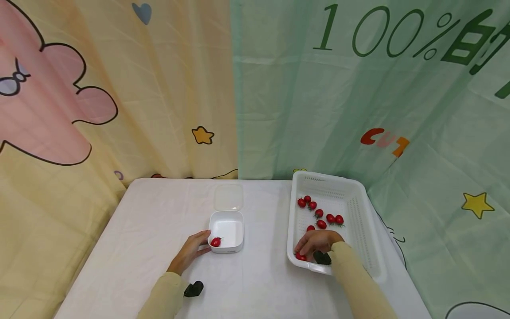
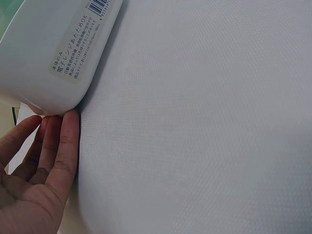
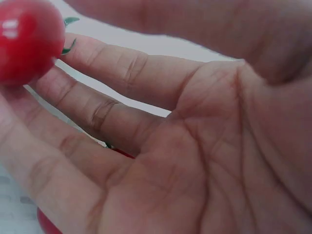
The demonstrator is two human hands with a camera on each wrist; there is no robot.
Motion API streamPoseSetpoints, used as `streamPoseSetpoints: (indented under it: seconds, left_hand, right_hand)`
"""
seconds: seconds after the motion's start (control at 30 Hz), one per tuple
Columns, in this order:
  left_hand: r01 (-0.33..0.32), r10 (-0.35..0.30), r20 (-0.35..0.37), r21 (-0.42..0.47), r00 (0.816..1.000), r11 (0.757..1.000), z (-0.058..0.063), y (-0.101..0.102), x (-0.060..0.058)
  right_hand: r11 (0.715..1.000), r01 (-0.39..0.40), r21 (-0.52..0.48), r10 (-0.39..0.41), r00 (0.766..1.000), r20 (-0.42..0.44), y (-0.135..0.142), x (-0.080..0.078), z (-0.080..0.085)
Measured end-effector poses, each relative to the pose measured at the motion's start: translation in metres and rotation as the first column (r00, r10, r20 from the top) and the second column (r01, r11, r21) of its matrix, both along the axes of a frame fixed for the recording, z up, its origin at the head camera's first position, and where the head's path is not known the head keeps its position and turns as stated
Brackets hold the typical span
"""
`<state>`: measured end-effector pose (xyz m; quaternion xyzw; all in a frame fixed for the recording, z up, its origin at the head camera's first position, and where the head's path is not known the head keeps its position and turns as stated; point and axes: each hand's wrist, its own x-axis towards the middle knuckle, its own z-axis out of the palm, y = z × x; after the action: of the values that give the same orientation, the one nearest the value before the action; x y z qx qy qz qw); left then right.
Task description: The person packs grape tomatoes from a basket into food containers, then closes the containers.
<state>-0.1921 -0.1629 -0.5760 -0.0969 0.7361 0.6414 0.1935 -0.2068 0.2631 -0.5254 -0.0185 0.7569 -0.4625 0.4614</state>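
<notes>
A small white square box (image 1: 236,249) stands on the table, with one cherry tomato (image 1: 215,242) inside at its near left corner. My left hand (image 1: 193,249) touches the box's left side with fairly straight fingers; the left wrist view shows the fingertips (image 2: 70,119) against its wall, near a printed label (image 2: 78,46). At the right, my right hand (image 1: 316,242) reaches into a white plastic basket (image 1: 292,221) and holds a cherry tomato (image 3: 29,41) at its fingertips. Several more cherry tomatoes (image 1: 321,224) lie in the basket beyond that hand.
Right behind the box lies a translucent lid (image 1: 229,197). A white cloth covers the table (image 1: 159,208). Patterned curtains, yellow (image 1: 171,88) at left and green (image 1: 279,110) at right, hang along the table's back and sides.
</notes>
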Motion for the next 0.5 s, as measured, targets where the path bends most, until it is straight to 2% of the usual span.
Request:
streamPoseSetpoints:
  seconds: [0.23,0.5]
  left_hand:
    - [-0.007,0.007,0.006,0.001,1.0,1.0,0.0002,0.0008,-0.0004]
    - [-0.002,0.002,-0.003,0.001,1.0,1.0,0.0006,0.0008,0.0003]
  right_hand:
    - [1.0,-0.014,0.001,0.014,1.0,0.006,-0.0024,0.001,0.0007]
    - [0.998,-0.02,-0.055,0.021,1.0,0.01,-0.006,0.0016,0.0048]
